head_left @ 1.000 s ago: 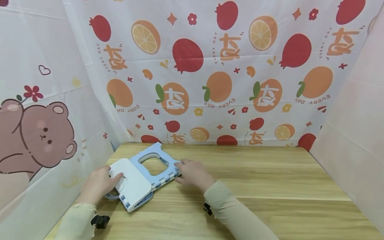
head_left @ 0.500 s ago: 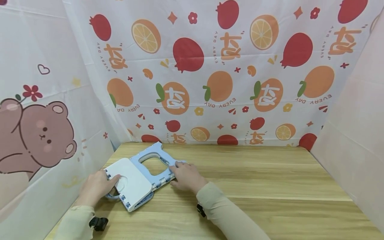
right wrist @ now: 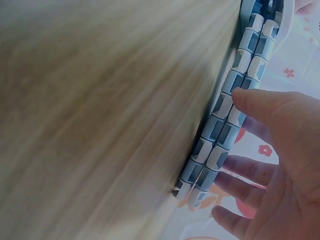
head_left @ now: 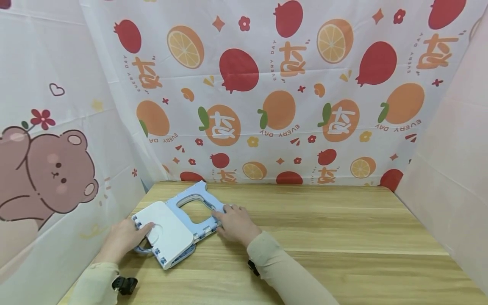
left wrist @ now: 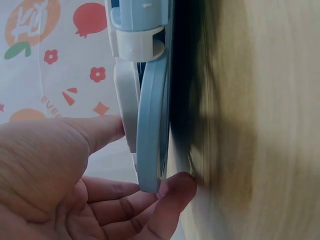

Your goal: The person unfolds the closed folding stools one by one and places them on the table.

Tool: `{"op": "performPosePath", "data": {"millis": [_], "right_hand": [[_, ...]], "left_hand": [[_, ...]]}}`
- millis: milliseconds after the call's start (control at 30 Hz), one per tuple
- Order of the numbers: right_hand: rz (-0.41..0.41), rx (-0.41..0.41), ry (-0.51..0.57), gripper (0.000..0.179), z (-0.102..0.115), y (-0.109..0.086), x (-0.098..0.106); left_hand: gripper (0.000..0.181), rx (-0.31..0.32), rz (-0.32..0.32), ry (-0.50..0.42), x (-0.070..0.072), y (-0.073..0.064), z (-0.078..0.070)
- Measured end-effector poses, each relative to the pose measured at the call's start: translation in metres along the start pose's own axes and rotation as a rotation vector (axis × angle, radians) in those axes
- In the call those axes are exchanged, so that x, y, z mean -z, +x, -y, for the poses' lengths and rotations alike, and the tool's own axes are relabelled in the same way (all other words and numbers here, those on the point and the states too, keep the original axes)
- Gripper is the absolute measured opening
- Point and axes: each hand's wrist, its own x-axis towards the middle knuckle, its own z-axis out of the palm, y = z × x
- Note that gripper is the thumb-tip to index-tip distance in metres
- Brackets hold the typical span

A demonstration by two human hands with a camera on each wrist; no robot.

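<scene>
A folded step stool (head_left: 169,237), white panel and light blue frame (head_left: 209,197), lies flat at the left of the wooden table. My left hand (head_left: 121,238) grips its left end; the head view has the thumb on the white panel, while the left wrist view shows curled fingers (left wrist: 172,200) beneath the blue handle loop (left wrist: 152,125). At the other end, my right hand (head_left: 238,224) holds the blue frame's corner. Its thumb touches the row of blue and white hinges (right wrist: 217,125) in the right wrist view, with the fingers (right wrist: 245,185) on the far side.
Bare wooden tabletop (head_left: 324,237) extends to the right. A fruit-printed curtain (head_left: 244,114) hangs behind the table, and a bear-printed curtain (head_left: 53,169) closes the left side. A plain pale sheet (head_left: 453,169) borders the right.
My right hand has shifted a little left onto the blue frame's corner. My left hand has slid slightly down-left along the white panel. The stool looks unmoved.
</scene>
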Motion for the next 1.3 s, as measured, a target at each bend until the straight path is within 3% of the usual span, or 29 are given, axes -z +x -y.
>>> {"op": "performPosePath", "data": {"millis": [333, 633, 767, 1000, 1300], "right_hand": [[-0.045, 0.026, -0.012, 0.053, -0.005, -0.011, -0.002], [-0.069, 0.006, -0.041, 0.052, -0.017, -0.027, -0.004], [-0.058, -0.017, -0.015, 0.052, -0.024, -0.036, -0.004], [-0.043, -0.061, 0.019, 0.050, -0.040, -0.052, -0.003], [-0.081, -0.075, 0.037, 0.046, -0.060, -0.082, -0.002]], "left_hand": [[0.050, 0.000, 0.052, -0.058, -0.004, 0.005, -0.005], [0.048, -0.073, 0.037, -0.035, -0.009, 0.010, -0.020], [0.047, -0.093, 0.051, -0.041, -0.013, 0.011, -0.030], [0.045, -0.076, 0.099, -0.078, -0.020, 0.016, -0.054], [0.045, -0.136, 0.086, -0.052, -0.035, 0.022, -0.083]]}}
